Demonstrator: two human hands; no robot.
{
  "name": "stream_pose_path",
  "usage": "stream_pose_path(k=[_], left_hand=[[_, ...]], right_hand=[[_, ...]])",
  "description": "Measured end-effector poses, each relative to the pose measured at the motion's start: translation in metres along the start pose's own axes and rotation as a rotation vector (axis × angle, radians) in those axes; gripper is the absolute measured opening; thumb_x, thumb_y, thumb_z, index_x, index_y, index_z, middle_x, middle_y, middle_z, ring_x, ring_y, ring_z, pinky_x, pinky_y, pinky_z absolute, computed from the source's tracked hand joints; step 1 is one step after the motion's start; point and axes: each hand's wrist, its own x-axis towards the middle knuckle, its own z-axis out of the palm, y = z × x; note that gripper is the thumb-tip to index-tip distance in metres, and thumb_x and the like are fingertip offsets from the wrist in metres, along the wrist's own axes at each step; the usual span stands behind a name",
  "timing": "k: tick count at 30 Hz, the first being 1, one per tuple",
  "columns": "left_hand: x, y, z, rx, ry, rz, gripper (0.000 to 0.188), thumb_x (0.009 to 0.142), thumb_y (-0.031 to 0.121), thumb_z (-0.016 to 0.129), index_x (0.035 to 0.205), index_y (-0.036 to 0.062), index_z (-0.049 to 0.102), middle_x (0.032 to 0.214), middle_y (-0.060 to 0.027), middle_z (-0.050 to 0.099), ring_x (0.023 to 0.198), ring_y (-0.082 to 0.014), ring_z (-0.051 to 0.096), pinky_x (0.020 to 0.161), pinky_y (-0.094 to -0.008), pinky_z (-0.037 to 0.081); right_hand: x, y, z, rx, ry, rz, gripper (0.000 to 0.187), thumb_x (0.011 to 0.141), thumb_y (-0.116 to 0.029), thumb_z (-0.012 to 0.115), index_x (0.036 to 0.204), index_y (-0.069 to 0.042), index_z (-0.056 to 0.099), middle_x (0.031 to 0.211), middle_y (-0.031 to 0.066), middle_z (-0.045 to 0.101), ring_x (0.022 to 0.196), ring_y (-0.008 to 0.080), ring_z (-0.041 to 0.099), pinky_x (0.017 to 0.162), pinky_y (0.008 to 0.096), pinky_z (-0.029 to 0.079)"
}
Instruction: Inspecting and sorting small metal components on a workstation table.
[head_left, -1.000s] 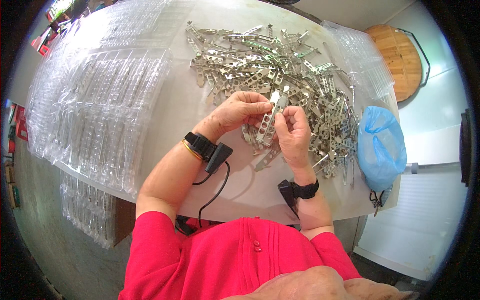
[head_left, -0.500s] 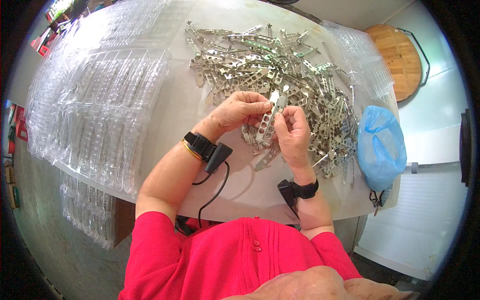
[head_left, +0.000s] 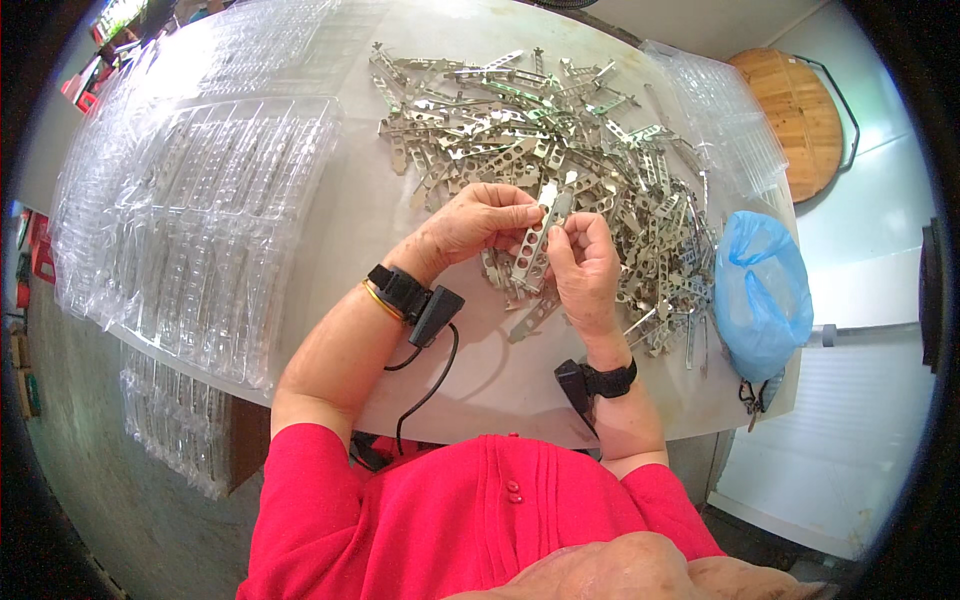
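Between my two hands, over the near edge of a heap of metal pieces [head_left: 500,130], stands a perforated metal strip [head_left: 530,248] with a row of round holes. My left hand [head_left: 485,220] pinches it from the left between thumb and fingers. From the right, my right hand [head_left: 588,262] closes thumb and fingertips on a second, narrower metal strip [head_left: 561,208] that lies against the first. Just below the hands another flat metal strip [head_left: 532,322] rests on the white table [head_left: 500,395]. The fingertips partly hide both held strips.
Stacked clear plastic trays [head_left: 215,200] cover the table's left side. More clear trays [head_left: 725,120] lie at the far right. A blue plastic bag [head_left: 763,295] sits by the right edge, with a dark-handled tool [head_left: 752,398] below it. A black cable [head_left: 445,375] hangs from my left wrist.
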Motion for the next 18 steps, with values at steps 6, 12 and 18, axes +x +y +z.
stream_pose_path(k=[6, 12, 18], left_hand=[[0.0, 0.0008, -0.0006, 0.005, -0.009, -0.006, 0.019, 0.094, 0.023, 0.074, 0.101, 0.0051, 0.072, 0.085, 0.0024, 0.068, 0.07, -0.0053, 0.06, 0.062, -0.0217, 0.051], [0.0, 0.0002, -0.0002, -0.001, -0.005, -0.004, 0.019, 0.094, 0.023, 0.074, 0.1, 0.0051, 0.072, 0.085, 0.0026, 0.067, 0.07, -0.0052, 0.06, 0.063, -0.0216, 0.052], [0.0002, 0.0007, 0.001, -0.018, -0.006, -0.012, 0.019, 0.094, 0.022, 0.074, 0.101, 0.0047, 0.071, 0.085, 0.002, 0.067, 0.071, -0.0056, 0.061, 0.063, -0.0227, 0.053]], right_hand=[[-0.0006, 0.0019, 0.0004, 0.01, 0.003, -0.007, 0.01, 0.097, -0.007, 0.064, 0.097, -0.007, 0.055, 0.076, -0.0062, 0.053, 0.063, 0.0005, 0.047, 0.055, 0.019, 0.04], [-0.0004, 0.0019, 0.0001, -0.002, 0.008, -0.007, 0.01, 0.097, -0.007, 0.064, 0.097, -0.007, 0.055, 0.077, -0.0063, 0.053, 0.064, 0.0004, 0.047, 0.055, 0.0187, 0.04], [-0.0007, 0.0005, 0.0, 0.01, 0.001, 0.003, 0.01, 0.097, -0.007, 0.064, 0.097, -0.007, 0.055, 0.077, -0.0062, 0.053, 0.064, 0.0006, 0.047, 0.055, 0.0186, 0.041]])
